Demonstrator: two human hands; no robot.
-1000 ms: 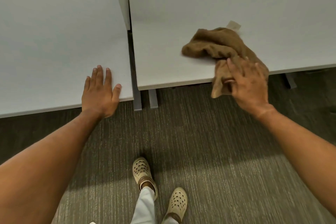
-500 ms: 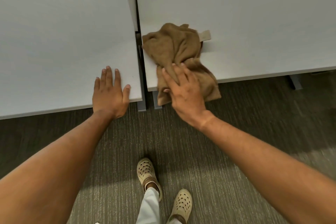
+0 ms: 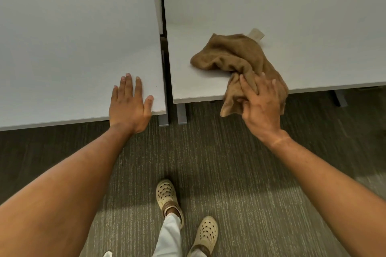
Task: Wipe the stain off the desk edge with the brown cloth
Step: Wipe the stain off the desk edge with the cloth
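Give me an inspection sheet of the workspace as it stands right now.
Surface: two grey desks; right desk front edge under the cloth; no stain visible.
Job's things: brown cloth crumpled on the right desk, one end draped over the front edge.
Clutter: nothing seen.
Hands: right hand presses and grips the cloth at the edge; left hand flat, open, on the left desk.
Cables: nothing seen.
Surroundings: carpet floor, desk legs at the gap, person's perforated clogs.

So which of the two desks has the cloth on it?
The right desk: the brown cloth drapes over its front edge under the right hand.
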